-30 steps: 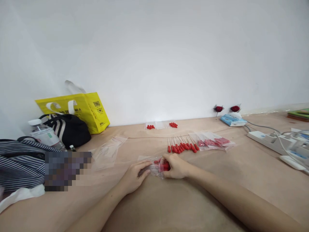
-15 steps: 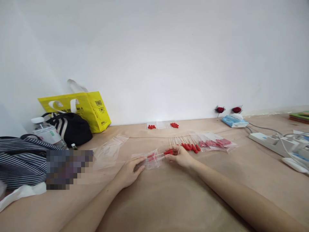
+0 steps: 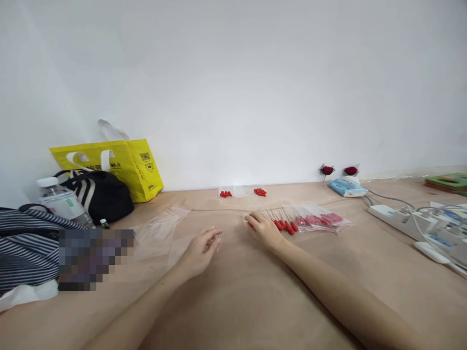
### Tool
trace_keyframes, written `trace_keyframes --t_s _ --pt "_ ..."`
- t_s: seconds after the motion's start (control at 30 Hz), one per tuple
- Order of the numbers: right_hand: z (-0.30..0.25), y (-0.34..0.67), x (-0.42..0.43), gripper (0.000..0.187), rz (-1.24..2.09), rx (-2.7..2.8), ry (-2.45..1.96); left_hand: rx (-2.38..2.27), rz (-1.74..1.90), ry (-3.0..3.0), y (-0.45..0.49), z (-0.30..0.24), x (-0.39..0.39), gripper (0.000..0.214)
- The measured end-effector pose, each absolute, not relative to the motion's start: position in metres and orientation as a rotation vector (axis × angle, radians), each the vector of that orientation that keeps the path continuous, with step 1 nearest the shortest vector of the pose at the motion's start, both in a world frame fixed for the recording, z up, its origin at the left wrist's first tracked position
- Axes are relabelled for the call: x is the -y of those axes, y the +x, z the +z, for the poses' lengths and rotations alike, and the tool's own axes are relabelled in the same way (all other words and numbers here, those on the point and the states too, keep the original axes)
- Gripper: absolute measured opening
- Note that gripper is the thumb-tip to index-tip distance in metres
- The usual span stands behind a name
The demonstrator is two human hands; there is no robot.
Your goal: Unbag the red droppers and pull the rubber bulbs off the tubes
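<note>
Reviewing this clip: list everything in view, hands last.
Red-tipped sticks: several, red and pale, mid-table
Filled packets: several, clear with red, right of sticks
Red clusters: two, red, far table edge
Clear bags: some, transparent, left of centre
Yellow bag: one, yellow, back left
Black bag: one, black, pale-striped, before yellow bag
Bottle: one, clear, white-capped, left
Small bottle: one, dark, beside black bag
Striped fabric: one, dark and white, far left
Roses: two, dark red, back right
Tissue pack: one, blue, back right
Power strip: one, white, right
Left hand: one, bare, beside clear bags
Right hand: one, bare, over sticks
</note>
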State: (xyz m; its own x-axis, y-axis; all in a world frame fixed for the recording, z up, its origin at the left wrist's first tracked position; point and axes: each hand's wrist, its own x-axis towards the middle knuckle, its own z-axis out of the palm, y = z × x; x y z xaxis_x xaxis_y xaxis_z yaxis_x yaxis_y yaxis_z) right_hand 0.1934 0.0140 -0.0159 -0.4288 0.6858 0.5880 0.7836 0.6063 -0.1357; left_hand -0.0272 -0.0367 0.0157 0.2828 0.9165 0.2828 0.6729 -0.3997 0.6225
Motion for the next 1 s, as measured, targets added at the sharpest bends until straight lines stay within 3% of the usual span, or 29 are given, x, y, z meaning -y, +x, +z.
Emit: trace_keyframes --t_s 0.1,0.37,0.57,0.77,1.0 --pt "-0.02 0.184 -0.014 0.021 -0.26 2.316 -1.175 -1.341 0.863 1.745 0.005 0.01 0.016 0.029" --pt "-0.018 0.179 -0.009 0.026 -0.326 2.448 -1.241 -1.36 0.783 1.469 0.046 -0.005 -0.044 0.029" --pt "-0.017 0.184 0.002 0.029 -0.398 2.402 -1.26 -1.407 0.77 1.416 0.052 -0.004 -0.047 0.032" --pt "-0.025 0.201 0.023 0.013 -0.437 2.325 -1.166 -1.449 0.81 1.42 0.058 -0.005 -0.043 0.04" --pt "-0.03 0.218 0.034 0.012 -0.345 2.277 -1.186 -1.455 0.824 1.517 0.063 -0.008 -0.038 0.028"
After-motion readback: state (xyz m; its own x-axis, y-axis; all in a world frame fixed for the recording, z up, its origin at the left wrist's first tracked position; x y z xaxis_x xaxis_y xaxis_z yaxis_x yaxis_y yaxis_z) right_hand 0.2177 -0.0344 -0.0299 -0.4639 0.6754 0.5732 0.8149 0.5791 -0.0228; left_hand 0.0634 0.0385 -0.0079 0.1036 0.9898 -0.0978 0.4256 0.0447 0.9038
